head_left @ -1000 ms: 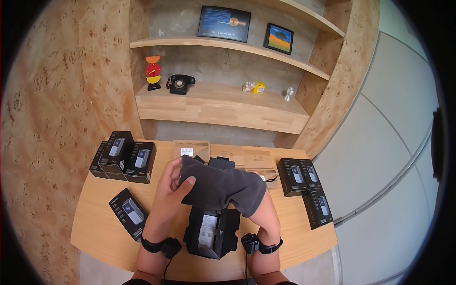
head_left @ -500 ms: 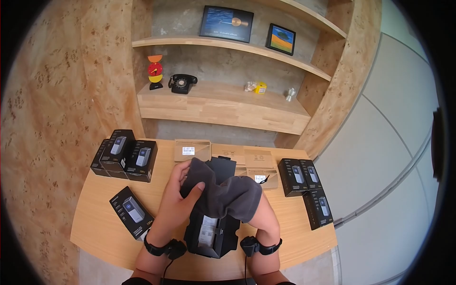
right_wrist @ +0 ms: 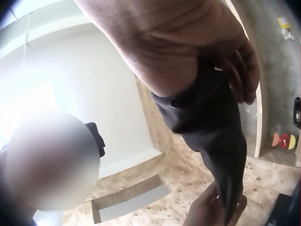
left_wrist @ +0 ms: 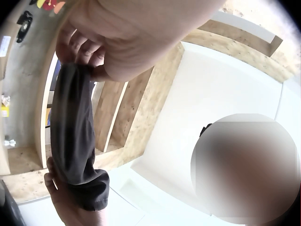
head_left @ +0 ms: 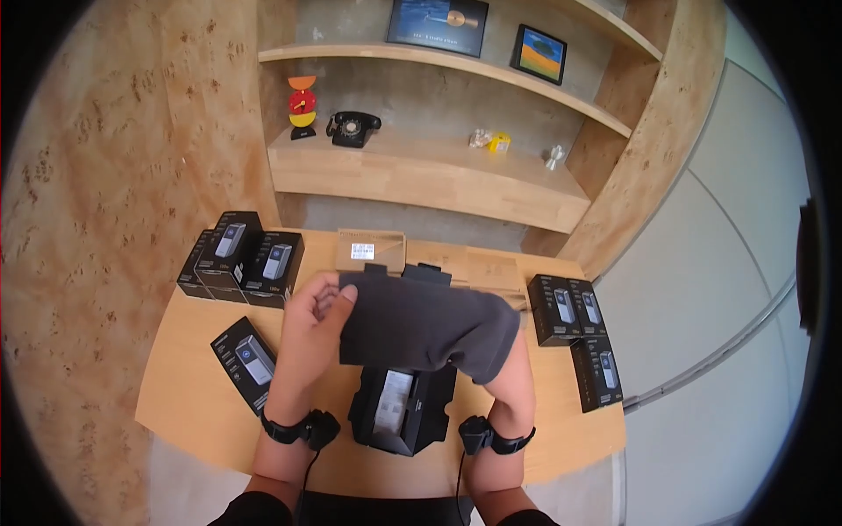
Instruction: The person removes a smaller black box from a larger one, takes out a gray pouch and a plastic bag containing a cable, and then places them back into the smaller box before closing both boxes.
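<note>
Dark grey cloth (head_left: 425, 326) stretches between both hands above the wooden counter (head_left: 189, 373) in the head view. The left hand (head_left: 317, 311) pinches the cloth's left edge, fingers curled round it, thumb on the front. The right hand (head_left: 509, 364) is mostly hidden under the cloth's right end, which drapes over it. Directly beneath the cloth an open black box (head_left: 402, 408) sits on the counter, with a white printed sheet (head_left: 393, 399) lying in its tray. A single black product box (head_left: 246, 361) lies to the left, a stack of the same boxes (head_left: 241, 259) stands at the back left, and three more (head_left: 574, 329) line the right side. Flat brown cardboard boxes (head_left: 373, 252) lie behind the cloth.

From the left wrist, the left hand (left_wrist: 87, 47) has its fingertips closed on the top of the cloth (left_wrist: 73, 141), which hangs down to the other hand at the bottom.

From the right wrist, the right hand (right_wrist: 221, 61) has its fingers curled over the bunched end of the cloth (right_wrist: 216, 136), gripping it; the cloth runs away to the left hand (right_wrist: 207, 207) at the lower edge.
</note>
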